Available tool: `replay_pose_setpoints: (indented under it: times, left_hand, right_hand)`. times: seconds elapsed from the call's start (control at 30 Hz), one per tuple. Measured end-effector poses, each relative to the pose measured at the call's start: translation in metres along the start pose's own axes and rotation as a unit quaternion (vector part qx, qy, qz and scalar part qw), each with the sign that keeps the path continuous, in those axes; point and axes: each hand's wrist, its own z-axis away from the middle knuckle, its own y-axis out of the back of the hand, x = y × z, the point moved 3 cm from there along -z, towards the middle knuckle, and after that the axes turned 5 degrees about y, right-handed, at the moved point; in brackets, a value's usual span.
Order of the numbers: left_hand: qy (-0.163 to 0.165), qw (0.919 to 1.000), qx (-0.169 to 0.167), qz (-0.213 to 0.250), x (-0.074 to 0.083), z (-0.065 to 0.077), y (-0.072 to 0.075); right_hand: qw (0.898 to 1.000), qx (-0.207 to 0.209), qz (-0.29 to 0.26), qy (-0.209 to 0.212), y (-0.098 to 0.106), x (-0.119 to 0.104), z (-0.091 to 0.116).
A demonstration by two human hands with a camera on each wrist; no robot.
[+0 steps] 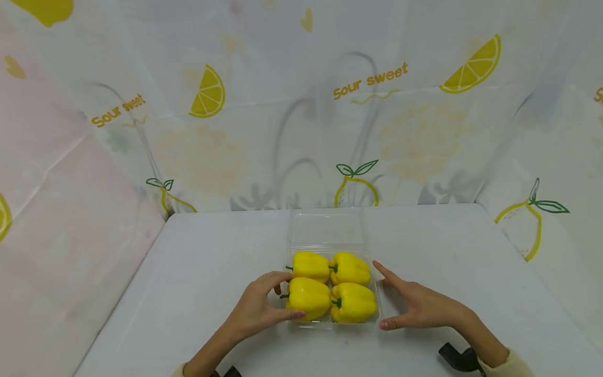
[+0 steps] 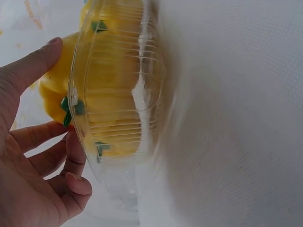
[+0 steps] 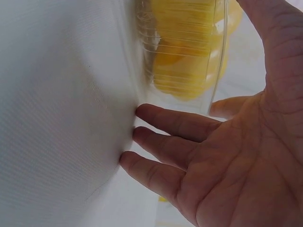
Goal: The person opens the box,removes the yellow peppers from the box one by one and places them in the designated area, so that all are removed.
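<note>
Several yellow bell peppers with green stems sit in two rows in a clear plastic clamshell box (image 1: 379, 309). My left hand (image 1: 259, 306) holds the near-left bell pepper (image 1: 308, 298) between thumb and fingers. In the left wrist view, that bell pepper (image 2: 59, 78) rises above the ribbed box wall, the thumb on one side and the index finger by its stem. My right hand (image 1: 419, 303) is spread beside the box's right side. In the right wrist view its fingertips (image 3: 142, 111) come down at the table surface, and the hand holds nothing.
The box's clear lid (image 1: 328, 230) lies folded back behind the peppers. A white table (image 1: 212, 251) carries everything, with lemon-printed cloth (image 1: 282, 131) hanging at its back and sides. Black wrist straps (image 1: 459, 358) show at the lower edge of the head view.
</note>
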Motion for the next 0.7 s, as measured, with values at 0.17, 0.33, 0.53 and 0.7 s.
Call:
replay_pose_setpoints:
  times: [0.17, 0.33, 0.53, 0.7]
  left_hand:
    - [0.006, 0.9995, -0.010, 0.030, 0.000, 0.000, 0.002]
    - [0.007, 0.9988, -0.015, 0.047, 0.003, 0.000, 0.007]
    - [-0.005, 0.9984, -0.016, 0.053, 0.006, 0.001, 0.014]
    - [-0.008, 0.9982, -0.016, 0.056, 0.009, 0.002, 0.019]
  right_hand:
    - [1.000, -0.002, -0.005, -0.003, 0.000, 0.000, 0.000]
    - [1.000, -0.001, -0.004, -0.003, 0.000, 0.001, 0.001]
    - [1.000, -0.001, -0.005, -0.007, 0.000, 0.000, 0.000]
    - [1.000, 0.000, -0.003, -0.007, 0.000, 0.000, 0.000]
